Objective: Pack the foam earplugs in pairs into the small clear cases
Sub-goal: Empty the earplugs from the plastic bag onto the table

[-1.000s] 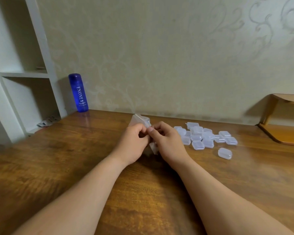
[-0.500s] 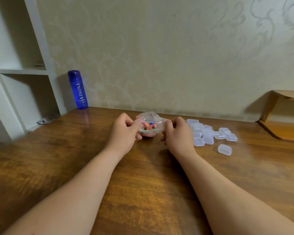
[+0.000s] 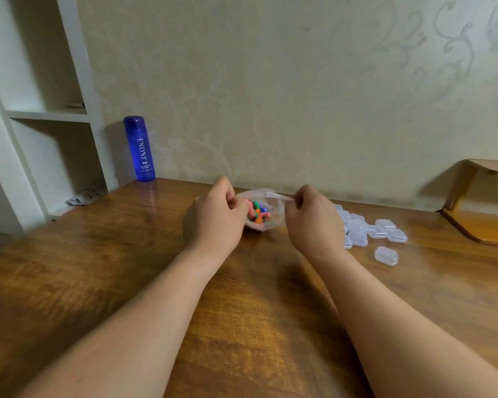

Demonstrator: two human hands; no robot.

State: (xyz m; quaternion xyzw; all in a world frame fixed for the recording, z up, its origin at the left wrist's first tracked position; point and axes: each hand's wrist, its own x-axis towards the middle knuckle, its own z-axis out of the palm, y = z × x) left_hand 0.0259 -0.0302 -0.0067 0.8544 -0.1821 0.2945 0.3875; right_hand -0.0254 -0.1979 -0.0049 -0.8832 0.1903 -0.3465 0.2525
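Observation:
A clear plastic bag (image 3: 272,201) lies on the wooden table (image 3: 242,326) near the wall, its mouth pulled wide. Inside it sit several coloured foam earplugs (image 3: 258,214), pink, green, orange and blue. My left hand (image 3: 214,219) pinches the bag's left edge and my right hand (image 3: 314,222) pinches its right edge. To the right of my right hand lies a heap of several small clear cases (image 3: 367,229), all with lids down, partly hidden by that hand. One more clear case (image 3: 386,255) lies apart, nearer to me.
A blue bottle (image 3: 139,148) stands at the table's back left corner by the wall. White shelves (image 3: 41,113) rise on the left. A low wooden shelf (image 3: 483,228) juts in at the right edge.
One second ago both hands were together at the bag's closed top. They have since moved apart, pulling the mouth open, and the earplugs inside now show.

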